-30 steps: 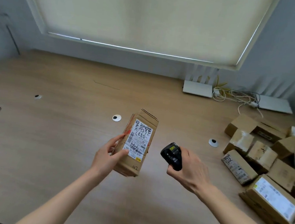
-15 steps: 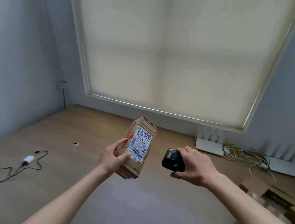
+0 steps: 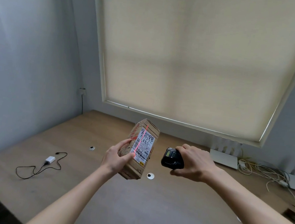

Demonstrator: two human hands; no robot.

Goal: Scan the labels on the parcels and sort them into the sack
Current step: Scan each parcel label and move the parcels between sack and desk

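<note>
One parcel (image 3: 140, 147) was up in the air above the wooden table (image 3: 85, 138), held on end with its white label (image 3: 143, 145) turned toward the scanner (image 3: 172, 159), which sat just to the parcel's right. A thin red line ran down the label's left part — the scan beam, by the look of it. The left hand (image 3: 114, 158) gripped the parcel's lower left side, thumb pressed on the label face near its bottom edge and fingers curled round the back, out of sight. The right hand (image 3: 192, 165) was wrapped round the scanner, fingers curled over its top and thumb underneath.

Judging by how it sat in one hand at arm's reach, the parcel was probably light. It was a stiff cardboard box with firm edges, dry and not slippery, so a grip across its narrow sides should hold well — keeping the thumb off the barcode would matter more. Some crumpling showed at the corners, so hard squeezing seemed unwise. No sack was in view. A white charger with a black cable (image 3: 45, 164) lay on the table well to the parcel's left.
</note>
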